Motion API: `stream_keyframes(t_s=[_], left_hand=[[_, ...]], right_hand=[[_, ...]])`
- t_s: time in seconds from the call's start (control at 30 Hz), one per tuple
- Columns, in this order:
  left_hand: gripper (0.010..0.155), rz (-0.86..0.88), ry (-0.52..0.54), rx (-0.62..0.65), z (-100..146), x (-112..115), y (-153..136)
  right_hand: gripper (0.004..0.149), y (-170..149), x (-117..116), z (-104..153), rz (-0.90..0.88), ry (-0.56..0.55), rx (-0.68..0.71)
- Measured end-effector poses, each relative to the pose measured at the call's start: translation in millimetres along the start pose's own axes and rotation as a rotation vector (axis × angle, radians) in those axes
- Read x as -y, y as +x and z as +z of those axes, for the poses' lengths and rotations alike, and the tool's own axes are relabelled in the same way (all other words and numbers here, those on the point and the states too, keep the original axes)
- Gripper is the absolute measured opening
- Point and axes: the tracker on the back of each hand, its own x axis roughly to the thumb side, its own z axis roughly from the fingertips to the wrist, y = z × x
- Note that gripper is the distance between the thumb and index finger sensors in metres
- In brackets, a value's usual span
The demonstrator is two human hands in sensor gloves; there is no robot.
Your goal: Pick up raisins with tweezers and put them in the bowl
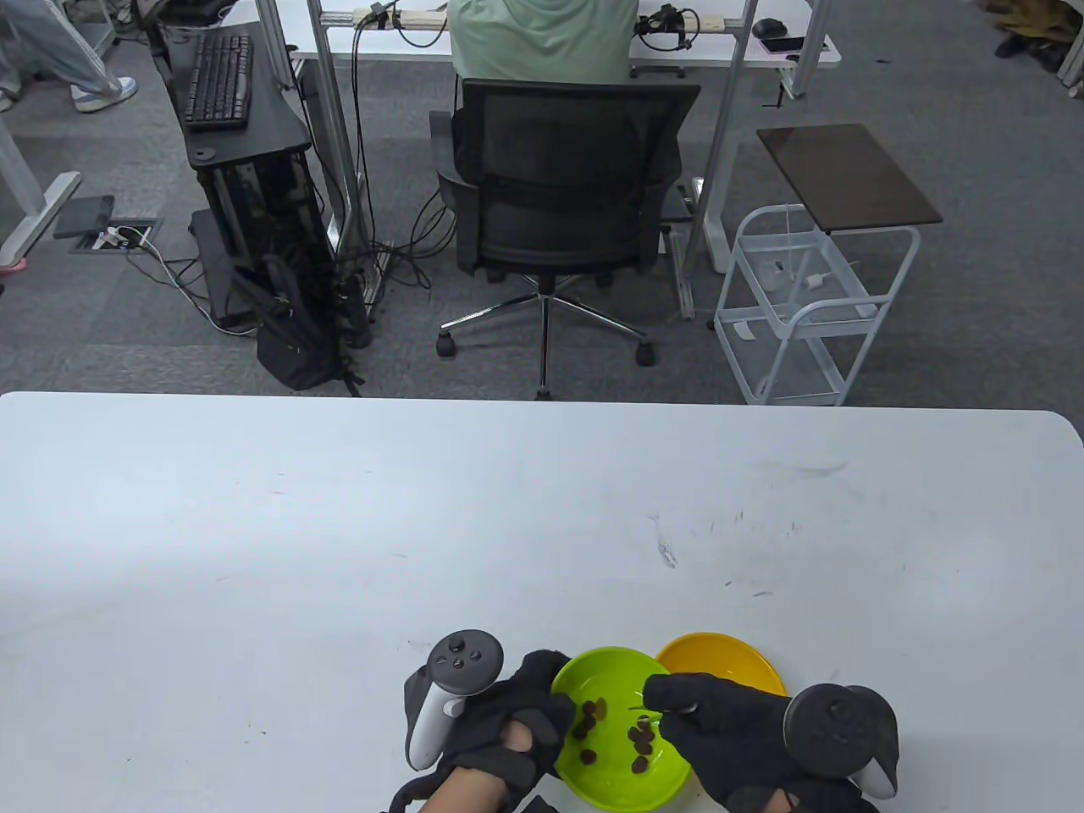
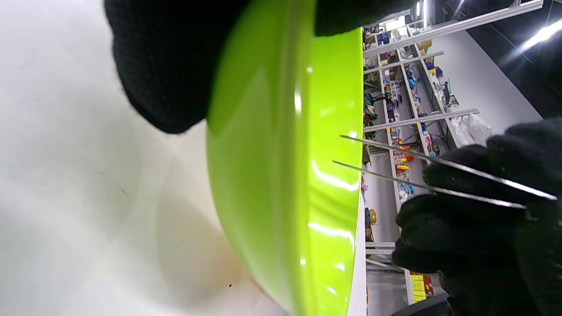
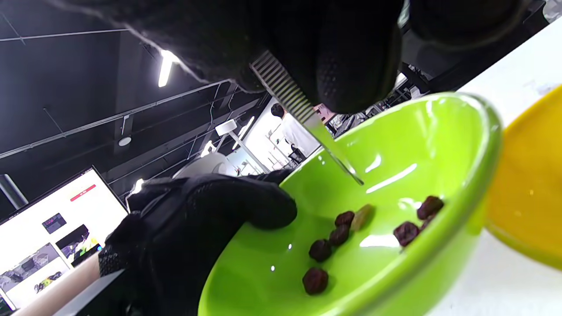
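A green bowl (image 1: 669, 766) stands at the table's near edge with several dark raisins (image 1: 640, 738) in it. An orange bowl (image 1: 720, 656) stands just behind it to the right. My left hand (image 1: 517, 728) grips the green bowl's left rim (image 3: 246, 245). My right hand (image 1: 720, 728) holds metal tweezers (image 2: 439, 175) over the green bowl. Their two tips stand apart with nothing between them. In the right wrist view the tweezer tip (image 3: 347, 169) hangs above the raisins (image 3: 340, 235).
The white table (image 1: 339, 550) stretches far to the left and back, with faint scuff marks (image 1: 660, 542) at the middle right. Beyond its far edge are an office chair (image 1: 559, 220) and a white cart (image 1: 804, 305).
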Motion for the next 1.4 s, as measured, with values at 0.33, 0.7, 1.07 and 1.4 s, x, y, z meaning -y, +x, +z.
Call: stream_keyframes(t_s=[0.33, 0.7, 1.07, 1.4], left_hand=[[0.062, -0.013, -0.036, 0.017, -1.0, 4.8, 1.7], [0.062, -0.020, -0.049, 0.023, -1.0, 7.8, 3.1], [0.062, -0.005, -0.013, 0.009, -1.1, 0.0, -0.5], [0.062, -0.005, 0.008, -0.006, -1.2, -5.5, -3.8]], right_hand=[[0.043, 0.2, -18.3, -6.0, 0.046, 0.049, 0.000], [0.041, 1.2, -20.9, -7.3, 0.107, 0.020, 0.012], [0.041, -2.0, 20.8, 2.4, 0.062, -0.151, 0.009], [0.041, -78.9, 49.0, 17.0, 0.194, -0.093, -0.348]])
